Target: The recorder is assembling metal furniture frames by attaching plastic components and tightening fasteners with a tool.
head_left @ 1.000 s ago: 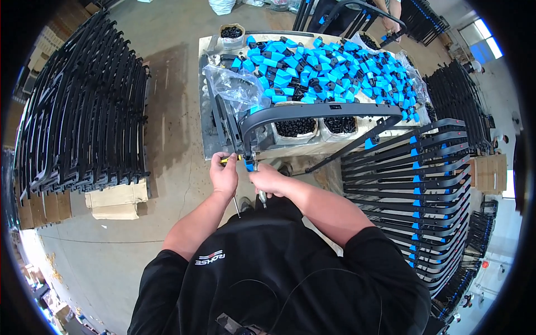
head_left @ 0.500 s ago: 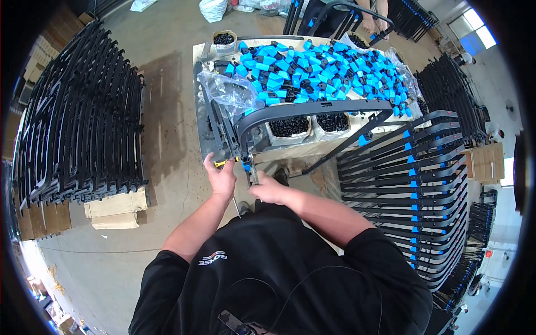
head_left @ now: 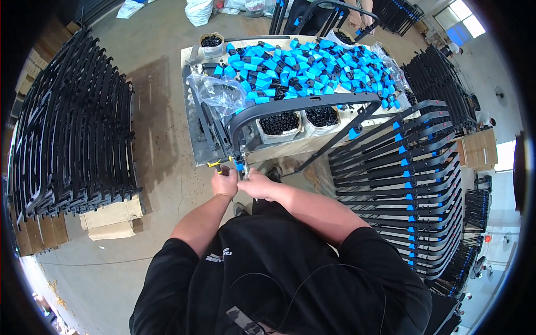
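A black curved tube frame (head_left: pixel 312 102) spans the front of the table, its near left end pointing down toward me. A blue plastic piece (head_left: pixel 239 166) sits on that end. Just left of it, my left hand (head_left: pixel 224 182) is closed round a tool with a yellow-and-black crosspiece (head_left: pixel 219 163); the rest of the tool is hidden. My right hand (head_left: pixel 258 184) is closed close by the frame's end, beside a small metal part (head_left: pixel 245 169). What its fingers grip is hidden.
On the table (head_left: pixel 187 120) lie a heap of blue and black plastic pieces (head_left: pixel 304 70), a clear plastic bag (head_left: pixel 218 92) and tubs of small black parts (head_left: pixel 279 124). Black frames stand stacked left (head_left: pixel 72 128) and right (head_left: pixel 410 195). Another person's hands (head_left: pixel 360 19) show beyond the table.
The view has shifted, so the table sits a little further left. My left hand and its tool have turned; the thin metal shaft seen below that hand earlier is out of sight.
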The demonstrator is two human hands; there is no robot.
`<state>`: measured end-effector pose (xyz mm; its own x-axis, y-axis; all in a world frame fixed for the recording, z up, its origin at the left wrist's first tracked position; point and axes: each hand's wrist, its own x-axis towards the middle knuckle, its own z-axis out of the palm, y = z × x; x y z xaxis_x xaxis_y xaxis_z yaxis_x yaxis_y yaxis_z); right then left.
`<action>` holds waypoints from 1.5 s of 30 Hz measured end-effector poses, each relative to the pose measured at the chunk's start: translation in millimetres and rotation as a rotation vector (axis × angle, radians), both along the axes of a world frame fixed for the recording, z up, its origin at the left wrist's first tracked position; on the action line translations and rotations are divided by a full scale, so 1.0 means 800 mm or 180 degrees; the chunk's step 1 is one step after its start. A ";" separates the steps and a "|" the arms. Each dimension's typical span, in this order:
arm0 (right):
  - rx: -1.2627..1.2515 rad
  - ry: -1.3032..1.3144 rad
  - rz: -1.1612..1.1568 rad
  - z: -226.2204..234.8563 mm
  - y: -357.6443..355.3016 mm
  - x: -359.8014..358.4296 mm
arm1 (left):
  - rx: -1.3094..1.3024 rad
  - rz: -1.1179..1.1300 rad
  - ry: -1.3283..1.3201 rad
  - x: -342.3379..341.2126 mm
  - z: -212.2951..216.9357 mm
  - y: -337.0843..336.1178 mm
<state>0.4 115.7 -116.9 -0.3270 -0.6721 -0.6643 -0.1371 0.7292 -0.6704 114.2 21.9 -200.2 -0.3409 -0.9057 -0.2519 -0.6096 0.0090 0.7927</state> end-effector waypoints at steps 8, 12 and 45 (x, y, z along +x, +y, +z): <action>-0.1298 -0.1108 -0.2825 -0.066 0.041 -0.052 | 0.1725 0.1004 0.1799 -0.004 0.064 -0.012; -0.1028 -0.1247 -0.3020 -0.035 0.112 -0.096 | 0.2254 0.1773 0.2294 0.033 0.072 -0.057; -0.1784 0.0813 -0.2206 0.032 0.367 -0.468 | 0.1750 -0.1793 -0.0052 -0.416 0.174 0.252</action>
